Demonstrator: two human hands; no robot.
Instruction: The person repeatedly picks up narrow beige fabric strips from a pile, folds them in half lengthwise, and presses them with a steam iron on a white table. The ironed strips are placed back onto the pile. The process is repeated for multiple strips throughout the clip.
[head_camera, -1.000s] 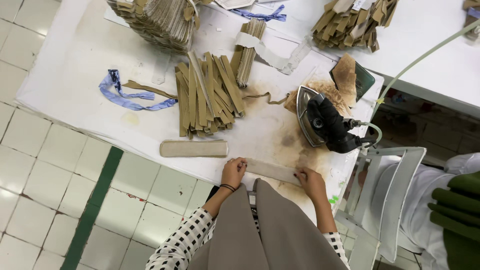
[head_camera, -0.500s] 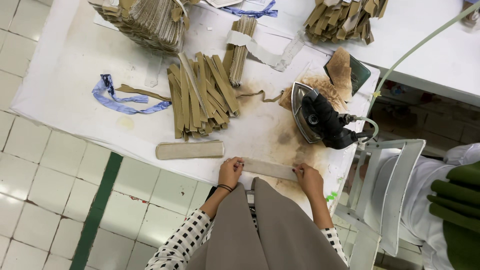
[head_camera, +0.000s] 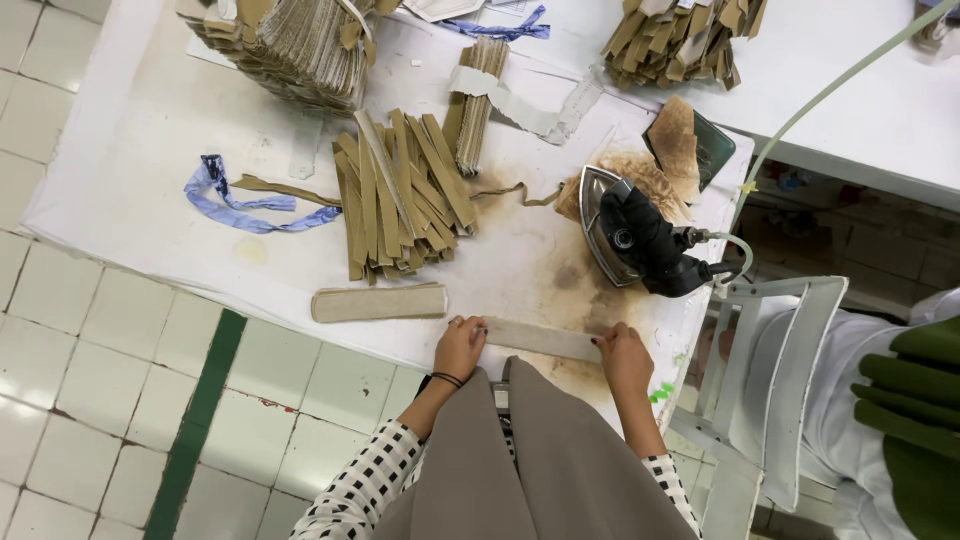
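From my feed, left to right: blue ribbon lying loose on the white table, then a fanned pile of tan strips, with 1 pressed strip alone near the table's front edge. Left hand pins 1 end of a flat pale strip, fingers closed down on it; right hand presses the other end, fingertips on the cloth. So the strip sits stretched between both hands at the front edge, just below the scorched patch. Iron stands apart, up and to the right, hose trailing off. My read: strip is light, soft, floppy, likely to curl or shift; best held flat at both ends, not mid-span.
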